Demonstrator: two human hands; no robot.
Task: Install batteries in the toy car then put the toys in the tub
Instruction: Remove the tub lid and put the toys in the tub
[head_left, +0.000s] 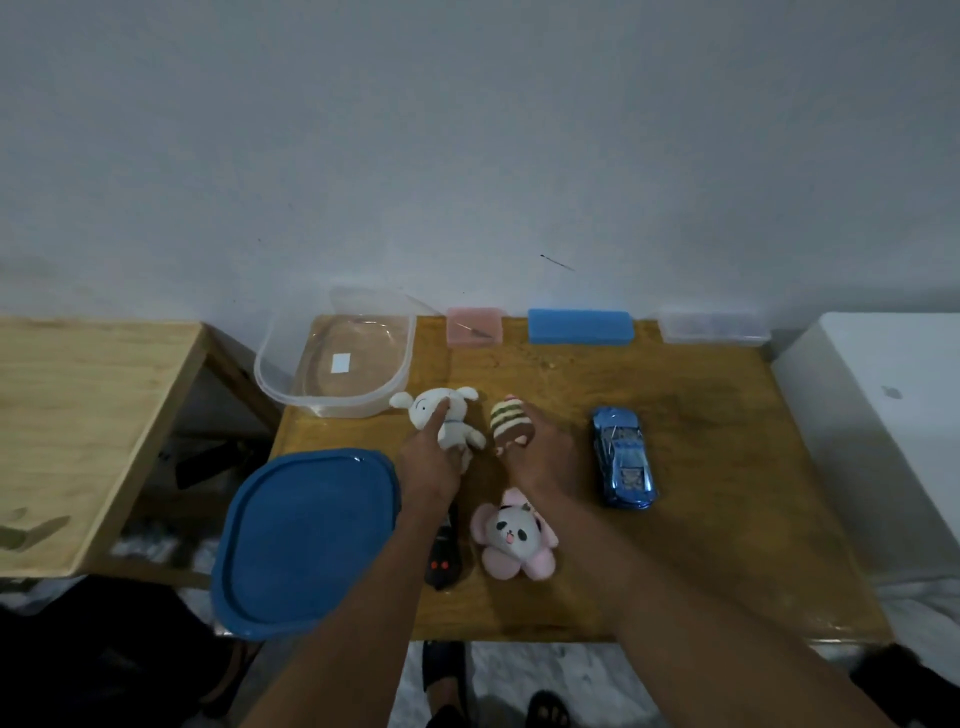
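Left hand (431, 462) lay on the white plush dog (445, 423): forefinger straight along its head, the other fingers curled round the body from below, so it read as a grip. Right hand (540, 457) was closed round the striped cake-shaped toy (510, 427), fingers wrapped behind it and mostly hidden; thumb side could not be made out. Both toys sat at or just off the counter (701, 545); light too dim to tell whether they were lifted.

Pink-and-white panda plush (514, 535) lay between the forearms, untouched. A dark remote with red buttons (444, 561) lay just beside it, partly under the left forearm.

Blue toy car (623, 457) stood on its wheels to the right, apart from both hands. Its underside was not visible, so whether batteries were fitted could not be told; no loose batteries seen.

Clear tub (291, 384) stood at the far left corner, overhanging the counter edge, nothing inside except a small white label. Its blue lid (306, 540) lay off, near left.

Judgement: no toy was in the tub yet; the packing step seemed to be just beginning, with two plush toys in hand and the panda, car and remote still to go.

Along the wall: pink box (475, 326), blue box (581, 326), clear box (714, 327).
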